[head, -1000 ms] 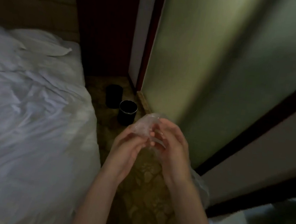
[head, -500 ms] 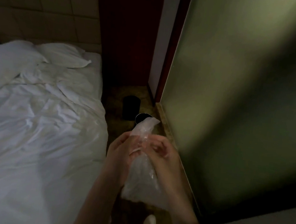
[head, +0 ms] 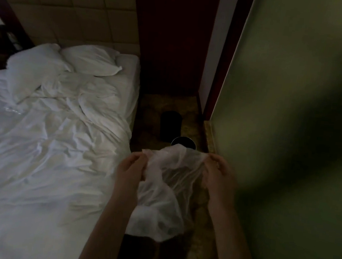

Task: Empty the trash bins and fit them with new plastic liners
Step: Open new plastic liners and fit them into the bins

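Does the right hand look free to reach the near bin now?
Probably not yet: the right hand and left hand both hold the liner, stretched between them. The near bin stands beyond it, otherwise unblocked.

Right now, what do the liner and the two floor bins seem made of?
The liner looks like thin translucent whitish plastic film: it crumples and the floor shows faintly through. The nearer bin is dark with a pale shiny rim, perhaps metal or plastic; too dim to tell. The farther bin looks matte black, material unclear.
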Available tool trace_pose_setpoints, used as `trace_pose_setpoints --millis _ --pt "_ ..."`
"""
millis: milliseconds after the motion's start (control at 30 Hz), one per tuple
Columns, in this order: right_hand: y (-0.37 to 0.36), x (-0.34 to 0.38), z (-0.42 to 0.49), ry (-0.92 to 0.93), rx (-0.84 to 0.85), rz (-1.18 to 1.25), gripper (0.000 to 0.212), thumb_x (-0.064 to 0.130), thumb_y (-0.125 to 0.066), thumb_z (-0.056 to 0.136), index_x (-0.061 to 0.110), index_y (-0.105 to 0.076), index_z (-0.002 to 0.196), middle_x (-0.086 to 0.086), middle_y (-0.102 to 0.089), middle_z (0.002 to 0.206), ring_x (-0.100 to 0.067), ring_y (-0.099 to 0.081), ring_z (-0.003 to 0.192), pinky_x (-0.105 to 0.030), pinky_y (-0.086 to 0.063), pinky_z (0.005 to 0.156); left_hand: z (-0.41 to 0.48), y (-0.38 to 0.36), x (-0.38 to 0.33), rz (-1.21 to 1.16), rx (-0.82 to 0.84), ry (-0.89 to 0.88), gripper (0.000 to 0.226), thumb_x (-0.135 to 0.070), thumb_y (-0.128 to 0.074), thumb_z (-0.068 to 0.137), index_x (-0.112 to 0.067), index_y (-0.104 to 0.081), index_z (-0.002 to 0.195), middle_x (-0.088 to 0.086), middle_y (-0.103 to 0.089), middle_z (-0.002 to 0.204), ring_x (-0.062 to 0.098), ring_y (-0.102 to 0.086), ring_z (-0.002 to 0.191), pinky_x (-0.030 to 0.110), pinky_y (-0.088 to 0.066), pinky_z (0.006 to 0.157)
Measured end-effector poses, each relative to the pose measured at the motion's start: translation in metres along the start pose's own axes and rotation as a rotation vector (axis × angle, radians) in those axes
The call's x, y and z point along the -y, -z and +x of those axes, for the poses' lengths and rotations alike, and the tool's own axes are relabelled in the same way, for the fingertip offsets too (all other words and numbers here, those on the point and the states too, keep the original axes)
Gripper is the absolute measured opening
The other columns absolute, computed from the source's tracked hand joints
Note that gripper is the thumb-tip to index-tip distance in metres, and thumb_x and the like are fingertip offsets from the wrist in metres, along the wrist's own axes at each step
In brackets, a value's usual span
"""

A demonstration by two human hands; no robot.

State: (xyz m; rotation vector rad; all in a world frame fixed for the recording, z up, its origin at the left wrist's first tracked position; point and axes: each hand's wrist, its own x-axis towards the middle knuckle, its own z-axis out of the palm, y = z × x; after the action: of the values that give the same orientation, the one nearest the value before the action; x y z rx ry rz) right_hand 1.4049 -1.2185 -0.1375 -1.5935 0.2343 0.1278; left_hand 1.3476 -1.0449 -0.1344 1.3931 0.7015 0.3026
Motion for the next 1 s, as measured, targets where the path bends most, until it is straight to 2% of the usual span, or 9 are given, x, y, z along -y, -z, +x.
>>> trace_pose_setpoints --millis 100,200,300,367,433,567,800,900,1000 --pt "0.005 0.010 0.030 -0.129 0.024 0.206 0.015 0.021 -0.047 0.103 0.013 -0.059 0.105 0.000 -0.065 0.063 -0.009 -0.056 0.047 -0.020 -0.045 0.046 0.019 -0.019 -0.006 -0.018 -0.038 0.020 0.025 -0.015 -0.058 0.094 -0.019 -0.067 0.071 -0.007 -0.052 0.054 0.003 -0.041 0.044 0.017 -0.034 0.041" --pt "0.000 0.020 0.053 -0.176 0.027 0.348 0.018 0.019 -0.041 0.105 0.009 -0.052 0.115 -0.014 -0.072 0.094 -0.021 -0.072 0.075 -0.026 -0.057 0.062 0.036 -0.033 -0.014 -0.120 -0.045 0.055 0.019 -0.013 -0.057 0.096 -0.010 -0.067 0.080 0.002 -0.051 0.059 0.004 -0.036 0.038 0.017 -0.029 0.034" --pt "-0.001 0.028 0.074 -0.127 -0.024 0.304 0.013 0.013 -0.046 0.103 0.008 -0.053 0.112 -0.013 -0.065 0.110 -0.025 -0.068 0.099 -0.024 -0.056 0.076 0.055 -0.038 -0.025 -0.238 -0.110 0.067 0.013 -0.014 -0.061 0.095 -0.006 -0.066 0.086 0.008 -0.055 0.065 0.007 -0.044 0.040 0.017 -0.035 0.035" --pt "0.001 0.029 0.089 -0.035 -0.076 0.131 0.013 0.015 -0.048 0.102 0.011 -0.055 0.112 -0.006 -0.061 0.109 -0.022 -0.063 0.099 -0.024 -0.056 0.081 0.072 -0.043 -0.033 -0.325 -0.150 0.066 0.012 -0.015 -0.065 0.093 -0.008 -0.066 0.083 0.005 -0.064 0.066 0.010 -0.061 0.053 0.019 -0.049 0.045" --pt "0.001 0.029 0.103 -0.010 -0.120 0.017 0.024 0.024 -0.045 0.103 0.012 -0.056 0.122 -0.008 -0.060 0.118 -0.025 -0.060 0.108 -0.042 -0.053 0.095 0.088 -0.054 -0.037 -0.400 -0.158 0.044 0.010 -0.012 -0.064 0.093 -0.005 -0.067 0.087 0.007 -0.068 0.077 0.015 -0.068 0.073 0.022 -0.058 0.062" --pt "-0.004 0.028 0.133 0.094 -0.187 -0.126 0.014 0.021 -0.047 0.102 0.013 -0.058 0.105 -0.014 -0.059 0.111 -0.032 -0.059 0.104 -0.051 -0.051 0.095 0.120 -0.076 -0.045 -0.368 -0.186 -0.014 0.016 -0.013 -0.062 0.094 0.002 -0.065 0.099 0.019 -0.064 0.099 0.024 -0.063 0.095 0.036 -0.052 0.090" --pt "-0.061 0.024 0.213 0.086 -0.338 -0.114 0.033 0.010 -0.046 0.102 0.003 -0.049 0.135 -0.018 -0.054 0.131 -0.031 -0.053 0.121 -0.046 -0.044 0.106 0.229 -0.086 -0.056 -0.432 -0.225 -0.022 0.010 -0.018 -0.064 0.094 -0.010 -0.064 0.088 0.007 -0.061 0.083 0.015 -0.059 0.079 0.029 -0.048 0.075" --pt "-0.105 0.023 0.252 0.061 -0.471 -0.006 0.039 0.005 -0.053 0.098 0.009 -0.045 0.136 -0.010 -0.050 0.126 -0.025 -0.055 0.111 -0.037 -0.050 0.093 0.299 -0.078 -0.059 -0.429 -0.217 0.010 0.011 -0.020 -0.064 0.093 -0.010 -0.065 0.093 0.003 -0.065 0.084 0.012 -0.063 0.078 0.027 -0.051 0.072" --pt "-0.123 0.020 0.286 0.028 -0.628 0.058 0.057 0.002 -0.062 0.091 0.017 -0.041 0.141 -0.012 -0.049 0.130 -0.029 -0.058 0.111 -0.047 -0.052 0.096 0.346 -0.072 -0.067 -0.398 -0.216 0.021 0.013 -0.023 -0.064 0.094 -0.013 -0.063 0.085 -0.004 -0.061 0.073 0.007 -0.059 0.069 0.024 -0.048 0.067"
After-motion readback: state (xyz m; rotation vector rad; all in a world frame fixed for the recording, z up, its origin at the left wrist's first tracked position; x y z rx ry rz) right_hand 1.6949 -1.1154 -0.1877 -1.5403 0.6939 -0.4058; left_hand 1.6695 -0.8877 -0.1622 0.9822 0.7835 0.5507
